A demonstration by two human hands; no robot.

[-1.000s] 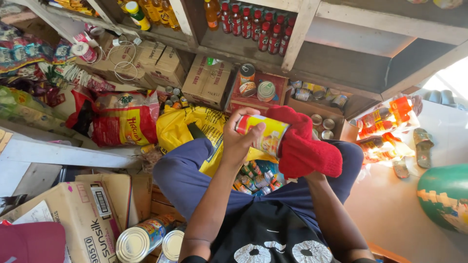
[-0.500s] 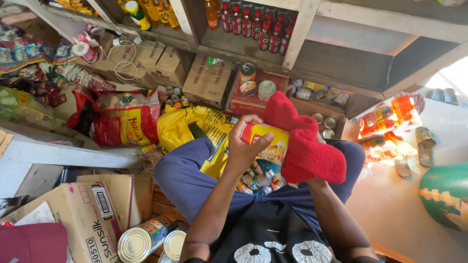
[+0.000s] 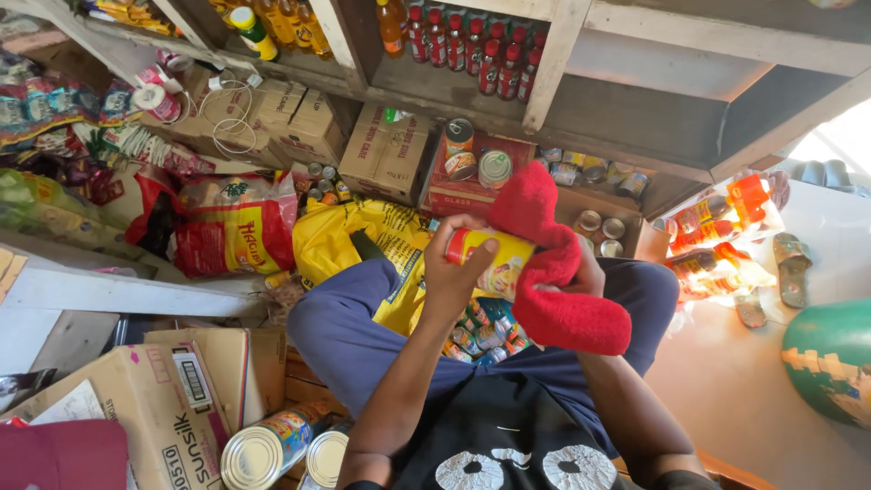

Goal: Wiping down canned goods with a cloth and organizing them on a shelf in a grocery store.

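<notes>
My left hand (image 3: 451,265) grips a yellow tin can with a red band (image 3: 494,258), held sideways above my lap. My right hand (image 3: 581,277) is mostly hidden under a red cloth (image 3: 553,272) that it presses around the right end of the can. Only a few fingers show at the cloth's edge. Below the can, between my knees in blue trousers (image 3: 345,331), lie several small colourful tins (image 3: 481,331).
A yellow sack (image 3: 363,240) and a red sack (image 3: 227,231) sit on the floor ahead. Wooden shelves hold red-capped bottles (image 3: 472,45), cardboard boxes (image 3: 386,150) and tins (image 3: 494,168). Two large cans (image 3: 272,445) and a cardboard box (image 3: 154,408) lie lower left. Sandals (image 3: 791,263) rest at right.
The red cloth has shifted up and around the can's right end, and the can has turned more sideways in my left hand.
</notes>
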